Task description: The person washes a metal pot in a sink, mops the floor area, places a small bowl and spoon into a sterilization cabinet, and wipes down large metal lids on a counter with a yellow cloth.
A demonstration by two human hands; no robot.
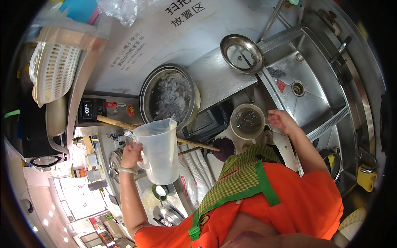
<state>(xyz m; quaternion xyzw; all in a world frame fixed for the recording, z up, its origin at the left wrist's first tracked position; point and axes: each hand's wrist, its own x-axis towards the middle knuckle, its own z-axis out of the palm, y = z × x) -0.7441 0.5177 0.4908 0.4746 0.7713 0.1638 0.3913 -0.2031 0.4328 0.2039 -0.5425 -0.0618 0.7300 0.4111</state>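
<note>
My left hand (132, 154) grips the handle of a large translucent plastic jug (158, 152), its rim tipped toward a big round metal pot (194, 107). Clear liquid runs from the jug's lip into the pot, where the water (173, 93) is churned and rippled. My right hand (280, 121) holds nothing; its fingers are spread beside the rim of the sink. Just left of that hand, low down, is a round bucket (263, 119) of water. A long wooden handle (116, 122) runs behind the jug toward a dark purple mop head (224, 148).
A double stainless steel sink (319, 71) lies to the right. At the counter's sink end sits a metal basin (226, 40). A digital scale (90, 110) stands left of the pot. A white plastic basket (57, 71) rests on a shelf above. The wall (124, 77) bears printed notices.
</note>
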